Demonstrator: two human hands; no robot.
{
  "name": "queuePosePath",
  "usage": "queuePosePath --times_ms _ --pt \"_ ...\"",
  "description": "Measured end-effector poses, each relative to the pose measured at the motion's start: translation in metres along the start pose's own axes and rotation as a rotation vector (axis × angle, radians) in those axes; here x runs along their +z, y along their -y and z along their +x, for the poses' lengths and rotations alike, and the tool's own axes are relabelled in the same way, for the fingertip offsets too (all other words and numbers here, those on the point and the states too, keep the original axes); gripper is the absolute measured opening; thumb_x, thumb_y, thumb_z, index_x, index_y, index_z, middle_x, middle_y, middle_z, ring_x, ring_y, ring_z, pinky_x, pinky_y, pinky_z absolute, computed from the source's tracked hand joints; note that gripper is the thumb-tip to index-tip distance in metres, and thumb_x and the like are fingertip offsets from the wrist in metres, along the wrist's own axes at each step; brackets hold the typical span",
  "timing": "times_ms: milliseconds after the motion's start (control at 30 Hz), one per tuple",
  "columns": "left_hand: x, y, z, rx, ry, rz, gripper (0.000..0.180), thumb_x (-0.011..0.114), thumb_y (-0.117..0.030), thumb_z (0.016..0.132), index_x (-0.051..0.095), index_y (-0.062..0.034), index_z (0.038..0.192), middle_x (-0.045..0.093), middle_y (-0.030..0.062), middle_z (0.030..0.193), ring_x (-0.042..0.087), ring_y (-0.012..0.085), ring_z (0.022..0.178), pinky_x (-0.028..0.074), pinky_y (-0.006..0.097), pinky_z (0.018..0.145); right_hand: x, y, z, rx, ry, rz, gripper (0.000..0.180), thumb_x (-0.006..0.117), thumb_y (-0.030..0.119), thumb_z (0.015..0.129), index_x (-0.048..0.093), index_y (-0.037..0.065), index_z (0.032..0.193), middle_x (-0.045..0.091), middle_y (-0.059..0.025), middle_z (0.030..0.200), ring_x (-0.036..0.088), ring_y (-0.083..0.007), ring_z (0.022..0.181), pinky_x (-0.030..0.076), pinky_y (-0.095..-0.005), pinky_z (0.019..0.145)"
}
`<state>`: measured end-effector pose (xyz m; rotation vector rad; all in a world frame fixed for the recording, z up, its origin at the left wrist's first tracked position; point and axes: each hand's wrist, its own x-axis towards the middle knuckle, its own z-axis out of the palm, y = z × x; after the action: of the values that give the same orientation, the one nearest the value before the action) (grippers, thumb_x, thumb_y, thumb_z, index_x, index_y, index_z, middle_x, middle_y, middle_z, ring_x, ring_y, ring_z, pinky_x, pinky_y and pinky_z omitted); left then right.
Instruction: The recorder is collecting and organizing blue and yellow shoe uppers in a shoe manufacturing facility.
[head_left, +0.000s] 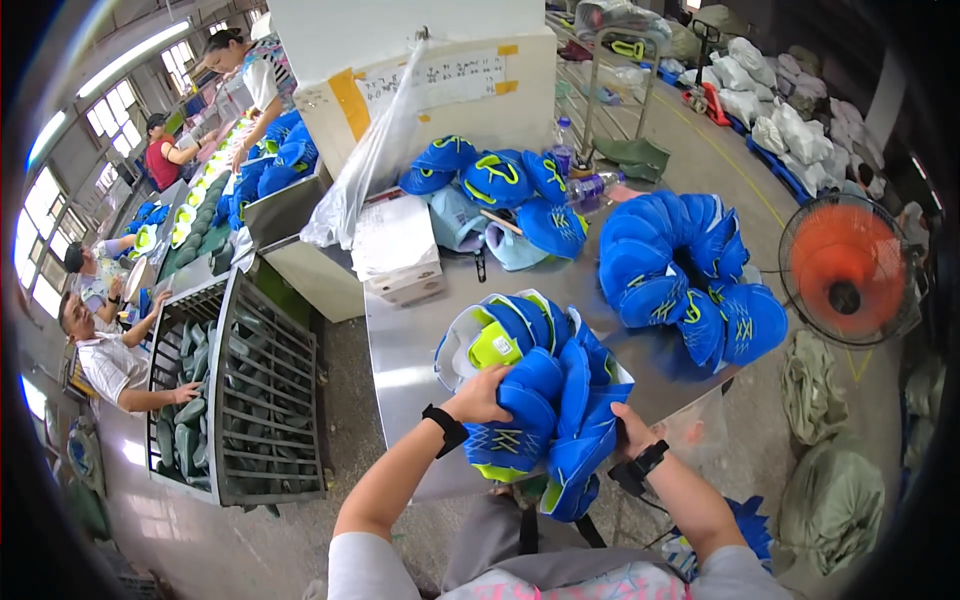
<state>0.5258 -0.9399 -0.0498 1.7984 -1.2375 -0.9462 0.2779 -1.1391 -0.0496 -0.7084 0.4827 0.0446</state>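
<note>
The person's two bare hands stood a little apart, both clamped on a bundle of blue shoe uppers (570, 390): the left hand (482, 395) gripped the upper at its front left, while the right hand (632, 435) held the right flank, its fingers partly hidden. The bundle, with lime-green linings, was at the near edge of the metal tabletop (410, 350), its lower part hanging past that edge and covering much of it.

Just beside it, toward the right edge, a curved stack of blue uppers (640, 240) took up the near right corner. On the left edge, farther back, sat a white box (400, 245). More blue uppers (495, 178) crowded the far edge, partly over pale blue cloth pieces (515, 248), with a plastic bottle (592, 187) lying at the far right corner. A clear plastic bag (370, 165) hung down behind the box, in front of a cream cabinet (300, 40) that blocked the view straight ahead.

Off the left edge stood a barred metal cart (265, 390) full of dark green shoe lasts (190, 440), a co-worker (110, 360) reaching in. Off to the right stood an orange-bladed fan (845, 270); well beyond lay white sacks (805, 135).
</note>
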Motion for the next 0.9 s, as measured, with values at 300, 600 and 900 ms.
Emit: queuePosePath --times_ms 300,600,900 --pt "-0.105 0.001 0.046 -0.218 0.062 0.701 0.099 0.079 -0.053 0.045 0.042 -0.0287 0.133 -0.016 0.0216 0.145 -0.017 0.0477 0.131 0.01 0.064 0.101 0.015 0.002 0.027 0.073 -0.131 -0.005 0.064 0.064 0.039 0.077 0.041 0.006 0.126 0.054 -0.0118 0.12 0.053 -0.0276 0.108 0.04 -0.0459 0.095" --pt "-0.163 0.083 0.135 -0.176 0.417 0.439 0.11 0.073 -0.063 0.051 0.033 -0.008 0.137 0.008 0.0225 0.146 0.005 0.0373 0.135 0.014 0.045 0.109 0.019 -0.005 0.035 -0.008 -0.233 0.097 0.068 0.065 0.037 0.078 0.036 0.006 0.131 0.051 -0.0113 0.124 0.052 -0.0272 0.11 0.041 -0.0456 0.095" --pt "-0.151 0.106 0.146 -0.056 0.328 0.511 0.106 0.065 -0.071 0.055 0.032 -0.0131 0.138 0.015 0.0203 0.144 0.009 0.043 0.132 0.019 0.05 0.106 0.006 0.02 0.094 -0.14 -0.182 0.066 0.073 0.067 0.042 0.076 0.037 0.006 0.131 0.051 -0.0127 0.124 0.051 -0.0291 0.111 0.04 -0.0456 0.096"
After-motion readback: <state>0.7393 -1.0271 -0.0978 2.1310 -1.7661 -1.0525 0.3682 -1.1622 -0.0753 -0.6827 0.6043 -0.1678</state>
